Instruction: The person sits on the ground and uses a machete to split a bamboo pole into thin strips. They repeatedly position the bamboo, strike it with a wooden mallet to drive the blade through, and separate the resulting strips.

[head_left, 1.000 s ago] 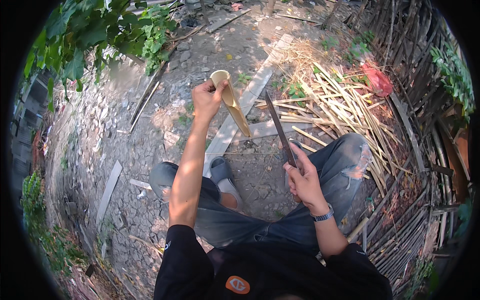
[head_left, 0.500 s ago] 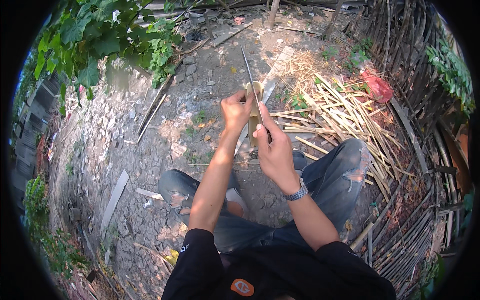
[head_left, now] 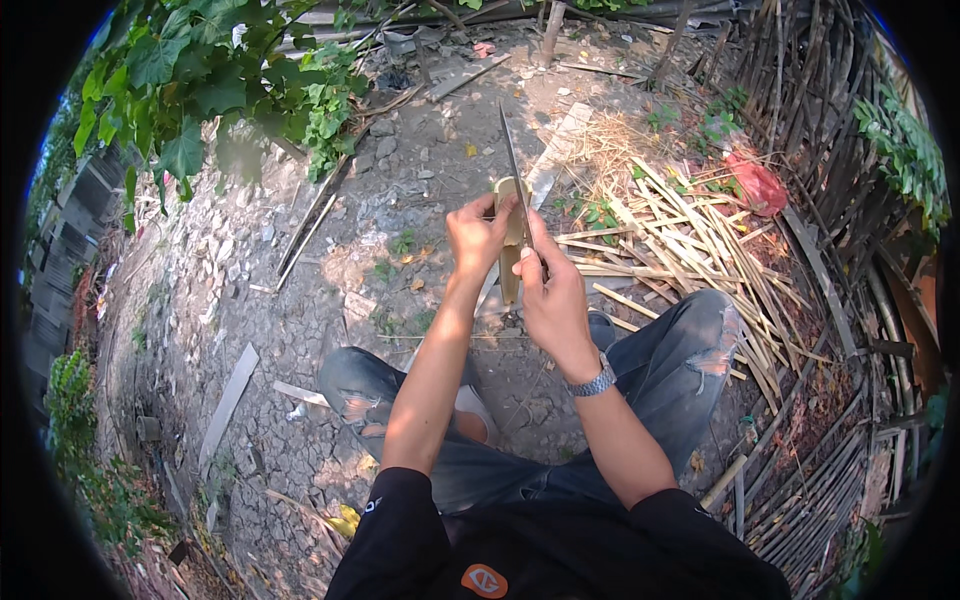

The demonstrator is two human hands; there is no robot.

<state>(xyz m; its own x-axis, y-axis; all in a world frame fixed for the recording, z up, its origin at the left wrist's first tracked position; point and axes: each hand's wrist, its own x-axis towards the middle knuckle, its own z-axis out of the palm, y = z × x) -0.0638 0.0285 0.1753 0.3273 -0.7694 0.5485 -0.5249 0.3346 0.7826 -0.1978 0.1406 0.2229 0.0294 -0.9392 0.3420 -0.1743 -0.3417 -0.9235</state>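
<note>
A split length of pale bamboo (head_left: 510, 284) stands roughly upright in front of me, its hollow side partly showing. My left hand (head_left: 474, 238) is closed around its upper left side, thumb and fingers near the top end. My right hand (head_left: 556, 305) is closed on a long-bladed knife (head_left: 510, 150), whose thin dark blade points away from me and slants slightly left. The blade crosses the bamboo's upper end, close to the left fingers. Whether its edge has cut into the bamboo I cannot tell. The knife's handle is mostly hidden by the right hand.
A pile of split bamboo strips (head_left: 690, 235) lies to the right, beside pale shavings (head_left: 620, 140) and a red plastic bag (head_left: 755, 183). A flat board (head_left: 560, 150) lies beyond the bamboo. Leafy vines (head_left: 215, 85) hang at the far left; a stick fence (head_left: 810, 90) borders the right.
The knife's tip has swung slightly right, so the blade stands a little straighter. Both hands and the bamboo are a bit lower in view, and the whole view has shifted slightly.
</note>
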